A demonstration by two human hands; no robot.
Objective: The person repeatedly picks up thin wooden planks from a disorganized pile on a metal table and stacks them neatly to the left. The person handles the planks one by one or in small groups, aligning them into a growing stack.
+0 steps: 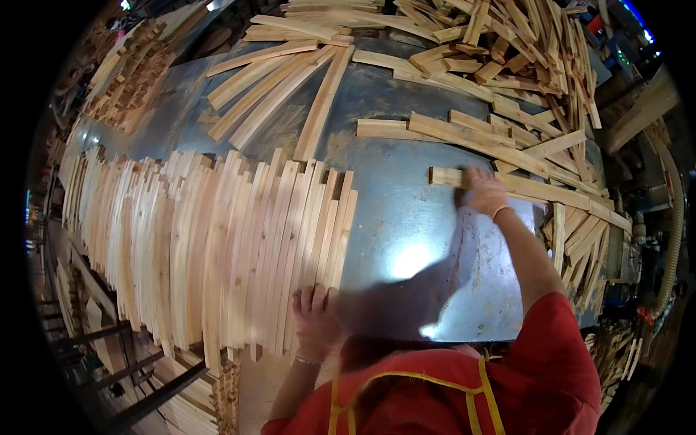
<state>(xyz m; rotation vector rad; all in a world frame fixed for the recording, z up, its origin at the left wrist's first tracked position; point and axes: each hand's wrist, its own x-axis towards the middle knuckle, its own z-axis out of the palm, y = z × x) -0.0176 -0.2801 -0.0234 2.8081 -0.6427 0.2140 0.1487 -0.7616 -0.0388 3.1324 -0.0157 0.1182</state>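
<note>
Reaches over the counter (391,210) with the bare right forearm (533,257), slanting it far and a little left out of a red sleeve (558,326). Lays the right hand (486,190) back-up across a wooden strip (447,176) lying on the right part of the counter, just in from the strip's left end, with the fingers bent over it; cannot tell, through the blur, whether pinching it or merely resting on it. Wears a thin band (500,210) at that wrist.

Holds the left forearm (293,388) low, close to the body, angled far and slightly right. Points the left hand (317,322) far, with fingers extended and slightly spread, at the near right corner of a row of strips (217,254) set side by side on the left; cannot tell whether touching them.

Faces, beyond the row, a few strips fanned out (275,94) on the counter, and at far right a jumbled heap of loose strips (507,43).
</note>
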